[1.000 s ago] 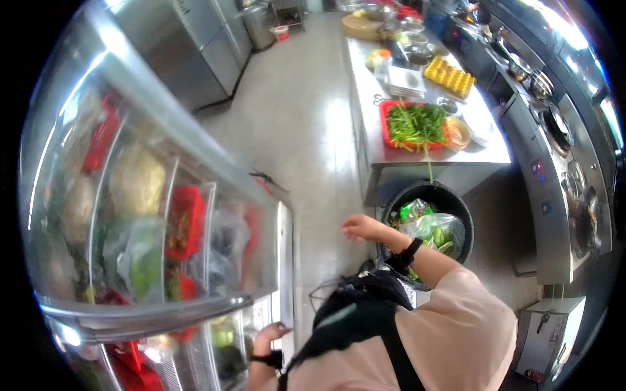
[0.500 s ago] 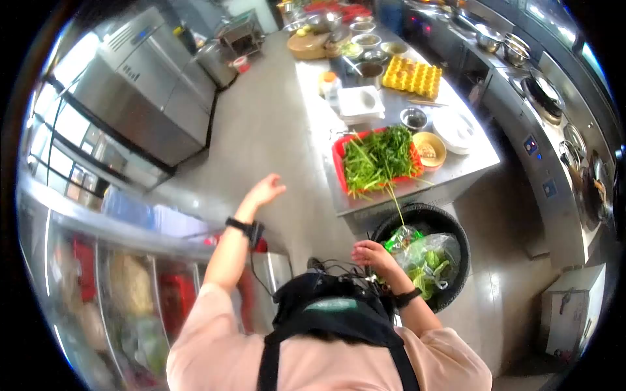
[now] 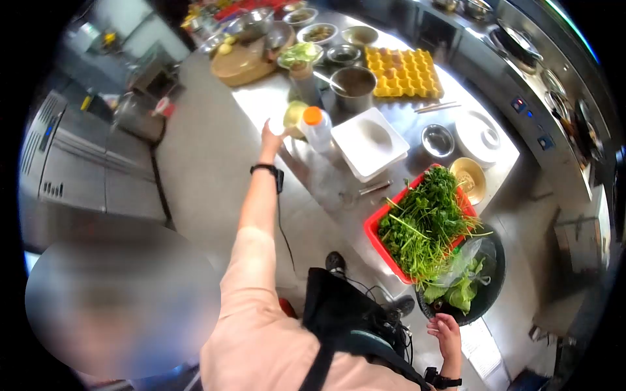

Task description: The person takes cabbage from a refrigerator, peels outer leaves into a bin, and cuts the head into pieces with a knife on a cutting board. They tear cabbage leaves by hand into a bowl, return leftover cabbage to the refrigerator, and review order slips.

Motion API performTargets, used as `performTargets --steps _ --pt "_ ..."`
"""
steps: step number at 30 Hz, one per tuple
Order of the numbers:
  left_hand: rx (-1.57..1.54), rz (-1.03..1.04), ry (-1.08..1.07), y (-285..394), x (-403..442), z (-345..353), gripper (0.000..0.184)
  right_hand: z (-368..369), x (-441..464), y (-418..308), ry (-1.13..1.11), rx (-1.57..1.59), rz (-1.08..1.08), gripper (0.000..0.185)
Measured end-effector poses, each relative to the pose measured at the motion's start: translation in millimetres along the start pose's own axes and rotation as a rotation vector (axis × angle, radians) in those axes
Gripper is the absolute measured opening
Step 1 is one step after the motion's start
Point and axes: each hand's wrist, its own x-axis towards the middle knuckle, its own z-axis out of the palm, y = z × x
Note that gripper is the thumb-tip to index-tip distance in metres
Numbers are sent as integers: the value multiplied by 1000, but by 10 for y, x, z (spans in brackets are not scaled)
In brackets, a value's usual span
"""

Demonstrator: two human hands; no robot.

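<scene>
My left hand [image 3: 272, 138] reaches over the near left edge of the steel table, fingers apart and nothing in them. Its fingertips are beside a pale yellow container [image 3: 295, 116]; contact cannot be made out. Just right of that stands a clear bottle with an orange cap [image 3: 313, 117]. Low at my right side, my right hand [image 3: 446, 331] hangs with loosely bent, parted fingers and holds nothing. The black bin [image 3: 497, 280] near it contains leafy greens [image 3: 464, 292] and clear plastic. A red basket [image 3: 376, 233] piled with green herbs [image 3: 424, 221] sits on the table corner.
White square plates [image 3: 370, 140], a steel pot [image 3: 355, 91], a yellow egg tray [image 3: 404, 73] and a small bowl [image 3: 437, 140] stand on the table. Farther off is a round chopping board [image 3: 238, 68]. A stove counter runs along the right. A blurred patch covers the lower left.
I have turned and moved closer to the table. My left hand has gone from above the floor to beside the yellow container. My right hand has lowered, away from my waist.
</scene>
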Motion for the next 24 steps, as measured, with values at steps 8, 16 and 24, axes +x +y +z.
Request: performTargets --steps 8,16,24 --pt "-543 -101 -448 211 657 223 106 463 -638 456 347 8 128 24" --pt "-645 48 -313 -673 888 513 51 438 -816 1030 402 75 124 29" --pt "-877 -54 -482 75 -285 -1232 54 264 -1203 1345 532 259 12 29"
